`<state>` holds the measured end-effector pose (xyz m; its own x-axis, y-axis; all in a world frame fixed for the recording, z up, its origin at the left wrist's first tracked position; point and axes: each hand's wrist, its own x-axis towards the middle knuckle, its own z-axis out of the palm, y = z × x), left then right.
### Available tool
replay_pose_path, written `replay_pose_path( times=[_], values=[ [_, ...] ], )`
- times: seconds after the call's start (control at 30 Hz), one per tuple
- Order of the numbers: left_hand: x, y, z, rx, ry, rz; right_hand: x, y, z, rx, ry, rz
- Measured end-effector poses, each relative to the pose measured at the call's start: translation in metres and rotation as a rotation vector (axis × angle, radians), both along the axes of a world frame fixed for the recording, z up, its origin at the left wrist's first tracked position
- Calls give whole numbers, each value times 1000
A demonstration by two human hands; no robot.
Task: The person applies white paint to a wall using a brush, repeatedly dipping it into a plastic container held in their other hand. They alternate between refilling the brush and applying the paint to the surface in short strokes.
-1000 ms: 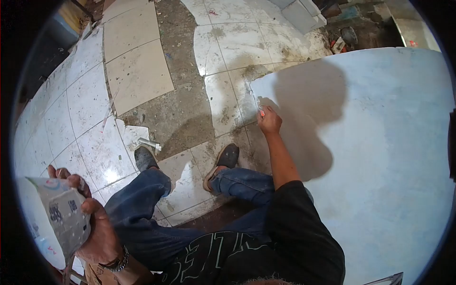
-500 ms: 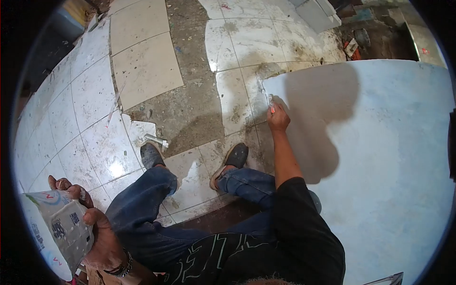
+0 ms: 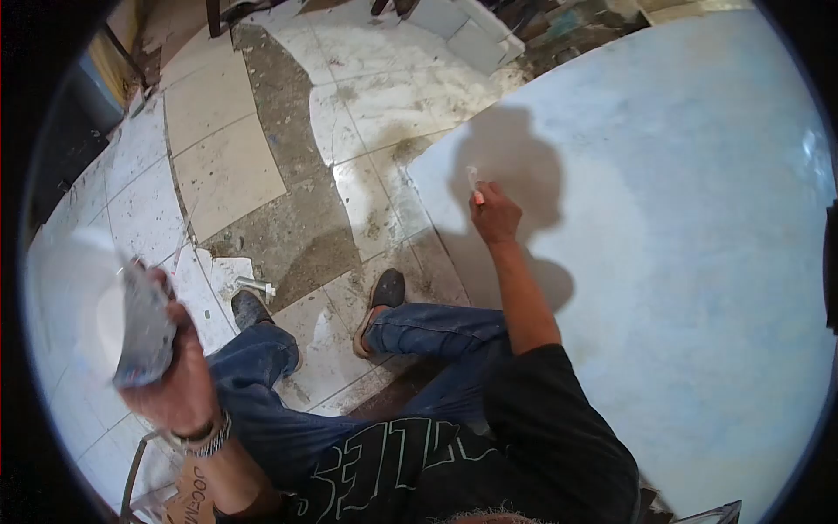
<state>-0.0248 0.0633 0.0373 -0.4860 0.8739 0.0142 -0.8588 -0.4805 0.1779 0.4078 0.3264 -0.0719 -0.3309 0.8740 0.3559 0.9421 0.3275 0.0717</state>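
Observation:
My left hand [image 3: 188, 375] grips a cut-open carton [image 3: 150, 336], tilted so its pale inside shows; motion blurs its far side. Printing was visible on it earlier. My right hand [image 3: 497, 214] is closed around a small tool [image 3: 477, 196] with an orange handle. The tool's pale front end is at the light blue wall [image 3: 681, 210], though I cannot make out its exact shape. A shadow falls on the wall around the right hand.
Dirty white floor tiles [image 3: 131, 210] and beige tiles [image 3: 231, 175] border a strip of bare concrete [image 3: 305, 218]. A small metallic tube [image 3: 255, 285] lies by my left shoe [image 3: 251, 308]. A white box-like object [image 3: 467, 35] stands at the back, and lettered cardboard [image 3: 190, 498] is at lower left.
My view has shifted to the right. The right hand has moved from the wall's edge onto its face. My left hand has raised and turned the carton, showing its inside.

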Motion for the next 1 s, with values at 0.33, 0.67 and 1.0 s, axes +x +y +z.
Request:
replay_pose_path(
  times=[0.33, 0.67, 1.0],
  values=[
    [15, 20, 14, -305, 60, 89, -2, -46, 250, 373, -10, 81],
    [23, 27, 18, -292, 23, 50, 11, -43, 112, 175, -485, 433],
    [24, 42, 22, -277, 9, 78, -8, -63, 196, 434, 16, 235]
  ],
)
